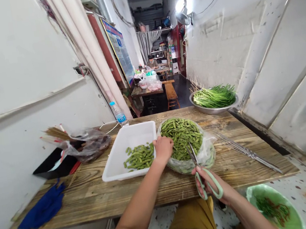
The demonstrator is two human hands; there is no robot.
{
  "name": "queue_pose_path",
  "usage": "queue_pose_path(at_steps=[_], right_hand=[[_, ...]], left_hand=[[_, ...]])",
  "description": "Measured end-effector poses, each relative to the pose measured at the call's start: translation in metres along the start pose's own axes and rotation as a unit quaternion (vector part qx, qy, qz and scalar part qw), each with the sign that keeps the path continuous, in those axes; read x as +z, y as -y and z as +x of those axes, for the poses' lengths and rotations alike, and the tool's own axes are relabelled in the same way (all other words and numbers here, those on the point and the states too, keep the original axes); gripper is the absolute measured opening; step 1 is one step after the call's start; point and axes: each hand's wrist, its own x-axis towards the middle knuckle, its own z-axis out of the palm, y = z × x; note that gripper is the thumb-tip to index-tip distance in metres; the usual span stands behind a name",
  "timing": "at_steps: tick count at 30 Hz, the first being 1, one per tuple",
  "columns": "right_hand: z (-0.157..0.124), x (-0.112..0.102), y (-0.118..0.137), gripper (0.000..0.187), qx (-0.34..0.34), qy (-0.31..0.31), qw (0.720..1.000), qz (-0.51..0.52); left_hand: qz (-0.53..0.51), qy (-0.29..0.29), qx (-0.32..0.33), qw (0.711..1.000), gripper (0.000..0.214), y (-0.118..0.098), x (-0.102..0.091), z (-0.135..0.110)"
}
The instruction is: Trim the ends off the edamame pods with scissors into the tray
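Observation:
My right hand [206, 181] grips a pair of scissors [194, 156] by its pale green handles. The blades are slightly apart and point up over the near side of a plastic bag [211, 145] heaped with green soybean pods [182, 133]. At the bag's left edge, beside the rim of a white plastic tub [112, 169], is my left hand [163, 147]. Its fingers are curled inward and whatever they hold is hidden. Inside the tub, more pods [140, 157] lie in a loose pile toward the near right corner.
A metal bowl of long green vegetables [215, 98] stands at the back right, near metal skewers [249, 154]. On the left are a water bottle [119, 114], a black box [54, 164] and a blue cloth [43, 205]. A green-lined bin [274, 207] sits below. A person [151, 62] sits far back.

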Motion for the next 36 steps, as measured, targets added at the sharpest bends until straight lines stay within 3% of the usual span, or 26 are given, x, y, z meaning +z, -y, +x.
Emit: queue_pose_path(at_steps=[2, 5, 7, 9, 16, 21, 30, 33, 36], right_hand=[[0.002, 0.001, 0.001, 0.055, -0.001, -0.002, 1.000, -0.009], [0.007, 0.004, 0.003, 0.054, -0.010, -0.008, 1.000, -0.029], [0.008, 0.006, 0.005, 0.053, -0.014, -0.014, 0.999, -0.047], [0.008, 0.008, 0.007, 0.054, -0.018, -0.019, 0.997, -0.068], [0.005, 0.005, 0.009, 0.050, -0.044, -0.013, 0.992, -0.118], [0.008, 0.003, 0.006, 0.044, -0.060, 0.010, 0.989, -0.133], [0.011, -0.001, 0.002, 0.041, -0.063, -0.009, 0.986, -0.156], [0.010, -0.002, 0.005, 0.042, -0.055, -0.027, 0.985, -0.164], [0.007, 0.001, 0.006, 0.046, -0.052, -0.040, 0.989, -0.130]], left_hand=[[-0.182, 0.021, -0.014, 0.983, 0.012, -0.001, -0.001, -0.005], [-0.451, 0.096, -0.068, 0.885, 0.013, -0.007, 0.000, -0.015], [-0.531, 0.132, -0.101, 0.831, 0.018, -0.012, 0.000, -0.021], [-0.558, 0.143, -0.126, 0.808, 0.022, -0.016, 0.000, -0.025], [-0.490, 0.156, -0.127, 0.848, 0.024, -0.016, 0.001, -0.032], [-0.503, 0.198, -0.095, 0.836, 0.037, -0.015, 0.000, -0.037], [-0.477, 0.204, -0.060, 0.853, 0.036, -0.011, -0.005, -0.040], [-0.498, 0.196, -0.072, 0.842, 0.034, -0.010, -0.004, -0.039], [-0.587, 0.171, -0.107, 0.784, 0.031, -0.010, -0.003, -0.036]])
